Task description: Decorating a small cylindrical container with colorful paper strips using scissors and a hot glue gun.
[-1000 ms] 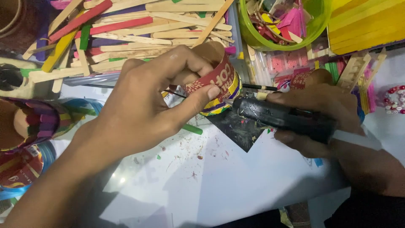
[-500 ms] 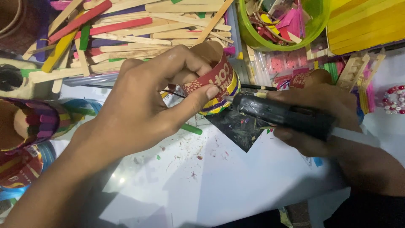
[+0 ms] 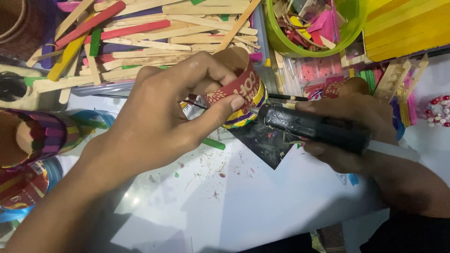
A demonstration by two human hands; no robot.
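Your left grip [image 3: 178,107] is clamped on the cardboard ring [image 3: 239,93], thumb on its outer band, held just above the white bench [image 3: 262,201]. Your right grip [image 3: 356,126] is closed round the black glue gun [image 3: 309,127], its nozzle touching the ring's lower edge. Craft sticks [image 3: 140,37] lie behind.

A heap of plain and coloured craft sticks [image 3: 140,33] fills the upper left of the frame. A green bowl [image 3: 349,33] of coloured scraps sits at top centre-right, yellow sheets [image 3: 403,26] in the upper right, white and red beads [image 3: 438,112] at the right edge, a stick-clad cylinder [image 3: 33,136] at the left edge.
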